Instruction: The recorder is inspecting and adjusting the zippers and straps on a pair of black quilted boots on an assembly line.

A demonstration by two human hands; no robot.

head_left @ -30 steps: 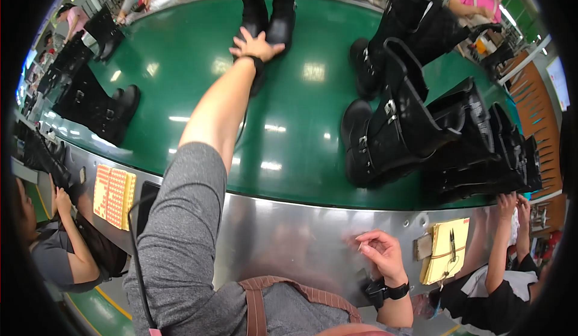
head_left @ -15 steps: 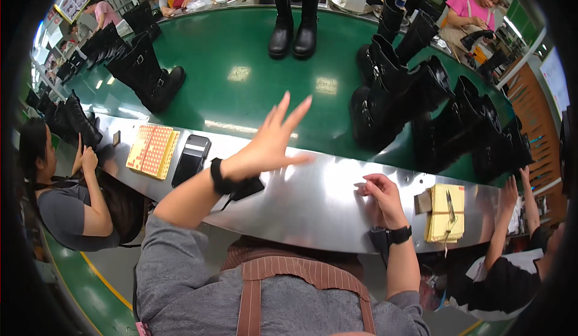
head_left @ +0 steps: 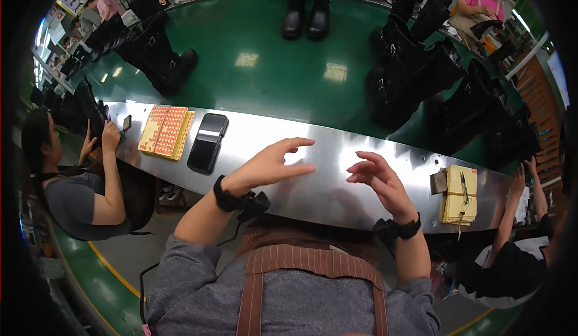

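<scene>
My left hand (head_left: 274,164) hovers over the metal edge strip (head_left: 301,200) of the bench, its thumb and fingers apart around nothing. Facing it, my right hand (head_left: 381,182) is also raised above the strip, fingers loosely curved, apart and holding nothing. Left of my left hand lies a black phone-like device (head_left: 208,143). Beyond it sits a stack of yellow sticker sheets with red dots (head_left: 164,132). To the right of my right hand, a bundle of yellow sheets (head_left: 460,200) carries small metal snips (head_left: 464,188).
On the green belt (head_left: 283,83), a pair of tall black boots (head_left: 306,20) stands ahead. Another boot (head_left: 159,56) is at the left, and several buckled boots (head_left: 415,74) crowd the right. Co-workers (head_left: 81,200) sit at both sides, with others across the belt.
My left hand has drawn back from over the belt to the metal strip, its fingers less spread. My right hand has risen slightly and opened its fingers. The whole view has shifted a little.
</scene>
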